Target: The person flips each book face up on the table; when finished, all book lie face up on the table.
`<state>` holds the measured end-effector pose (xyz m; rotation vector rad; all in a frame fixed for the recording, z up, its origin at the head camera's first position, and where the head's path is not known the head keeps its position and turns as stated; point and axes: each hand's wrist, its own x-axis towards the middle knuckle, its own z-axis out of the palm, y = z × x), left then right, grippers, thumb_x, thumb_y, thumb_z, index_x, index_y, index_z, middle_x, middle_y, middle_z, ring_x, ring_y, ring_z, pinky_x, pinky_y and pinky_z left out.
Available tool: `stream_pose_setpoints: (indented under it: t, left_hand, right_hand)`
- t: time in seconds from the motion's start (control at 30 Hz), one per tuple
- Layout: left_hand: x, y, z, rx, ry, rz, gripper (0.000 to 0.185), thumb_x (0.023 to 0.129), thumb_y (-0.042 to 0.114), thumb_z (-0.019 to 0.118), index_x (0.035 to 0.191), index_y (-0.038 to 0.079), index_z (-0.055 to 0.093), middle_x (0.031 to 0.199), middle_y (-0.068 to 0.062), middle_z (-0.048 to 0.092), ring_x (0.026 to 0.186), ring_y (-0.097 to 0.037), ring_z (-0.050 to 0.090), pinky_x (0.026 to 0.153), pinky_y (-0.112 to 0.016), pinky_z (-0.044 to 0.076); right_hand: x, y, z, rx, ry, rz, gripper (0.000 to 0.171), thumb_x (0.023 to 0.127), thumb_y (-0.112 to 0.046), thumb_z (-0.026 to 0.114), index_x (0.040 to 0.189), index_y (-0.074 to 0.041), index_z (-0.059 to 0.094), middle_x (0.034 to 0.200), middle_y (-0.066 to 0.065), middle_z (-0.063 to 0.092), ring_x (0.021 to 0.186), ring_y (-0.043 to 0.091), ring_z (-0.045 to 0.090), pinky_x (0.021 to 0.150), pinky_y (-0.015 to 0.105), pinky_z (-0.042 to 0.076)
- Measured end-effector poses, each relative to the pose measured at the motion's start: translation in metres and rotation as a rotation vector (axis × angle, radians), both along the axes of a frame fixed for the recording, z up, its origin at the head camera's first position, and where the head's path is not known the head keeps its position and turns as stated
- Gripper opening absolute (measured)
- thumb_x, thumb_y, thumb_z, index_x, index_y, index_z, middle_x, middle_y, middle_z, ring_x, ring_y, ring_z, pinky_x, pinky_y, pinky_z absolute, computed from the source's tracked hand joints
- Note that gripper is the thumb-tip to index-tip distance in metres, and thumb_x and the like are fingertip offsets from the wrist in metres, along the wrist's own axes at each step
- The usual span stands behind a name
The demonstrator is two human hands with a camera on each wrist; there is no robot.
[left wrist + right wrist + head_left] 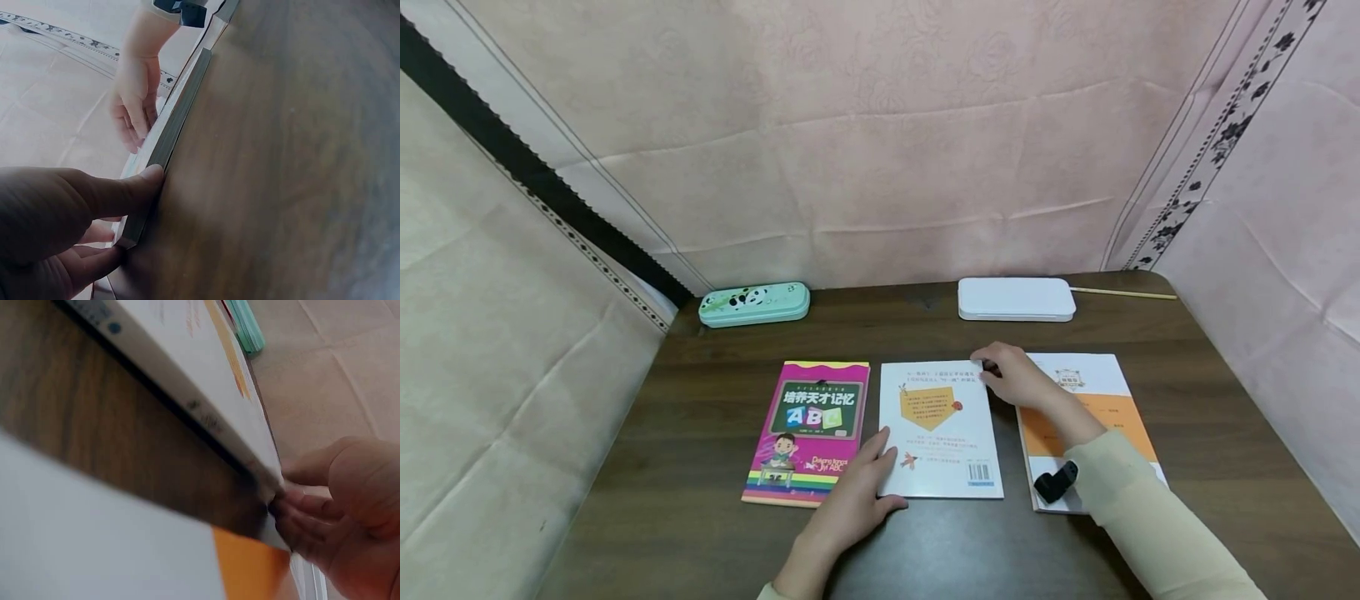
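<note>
A white book (936, 467) with a yellow-orange tag shape and a barcode lies in the middle of the table. My left hand (853, 496) grips its near left corner, fingers along the left edge and thumb at the near edge. In the left wrist view, the thumb (140, 184) presses on the page edges. At the far right corner, my right hand (1018, 379) pinches the same book. The right wrist view shows its spine (200, 412) running up to those fingers. My right forearm passes over a white and orange book (1112, 408).
A pink book (812, 454) lies to the left of the middle one. Along the back edge sit a green panda-print case (755, 305) and a white flat box (1017, 300) with a pale cord (1123, 293). Pale cloth (880, 150) hangs around the table (647, 500).
</note>
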<state>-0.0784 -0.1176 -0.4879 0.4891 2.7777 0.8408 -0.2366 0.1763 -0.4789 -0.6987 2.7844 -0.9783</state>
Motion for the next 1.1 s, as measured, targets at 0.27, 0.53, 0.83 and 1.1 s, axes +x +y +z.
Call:
stream_pose_setpoints:
  t: [0.27,0.53,0.83,1.1]
  left_hand:
    - [0.002,-0.002,-0.001,0.034,-0.023,-0.008,0.070,0.089,0.026,0.080,0.147,0.000,0.050,0.165,-0.013,0.026,0.151,-0.031,0.026,0.116,-0.048,0.034]
    - [0.004,-0.004,-0.001,0.094,-0.044,0.018,0.077,0.085,0.024,0.084,0.149,0.000,0.047,0.163,-0.021,0.026,0.146,-0.037,0.033,0.113,-0.052,0.037]
    - [0.005,-0.003,0.001,0.139,0.079,0.120,0.048,0.093,0.012,0.074,0.137,-0.002,0.061,0.144,-0.021,0.055,0.132,-0.036,0.053,0.107,-0.051,0.045]
    - [0.004,-0.003,0.005,0.292,0.290,0.201,0.036,0.092,0.003,0.073,0.128,0.001,0.069,0.123,-0.012,0.071,0.113,-0.025,0.068,0.092,-0.041,0.057]
  right_hand:
    - [-0.003,0.015,0.002,0.005,0.102,0.078,0.044,0.088,0.001,0.076,0.130,-0.012,0.070,0.121,0.006,0.061,0.105,0.025,0.058,0.090,0.044,0.053]
    - [-0.003,0.027,0.010,-0.090,0.098,0.110,0.038,0.090,-0.005,0.076,0.127,-0.012,0.070,0.132,0.008,0.064,0.121,0.031,0.058,0.099,0.053,0.051]
    - [-0.005,0.027,0.018,-0.282,0.050,0.091,0.034,0.096,-0.005,0.069,0.128,-0.010,0.060,0.138,0.010,0.061,0.109,0.027,0.064,0.092,0.045,0.055]
    - [-0.011,0.019,0.036,-0.614,0.055,0.278,0.021,0.098,0.011,0.057,0.115,0.005,0.047,0.130,0.027,0.062,0.111,0.019,0.067,0.089,0.024,0.056]
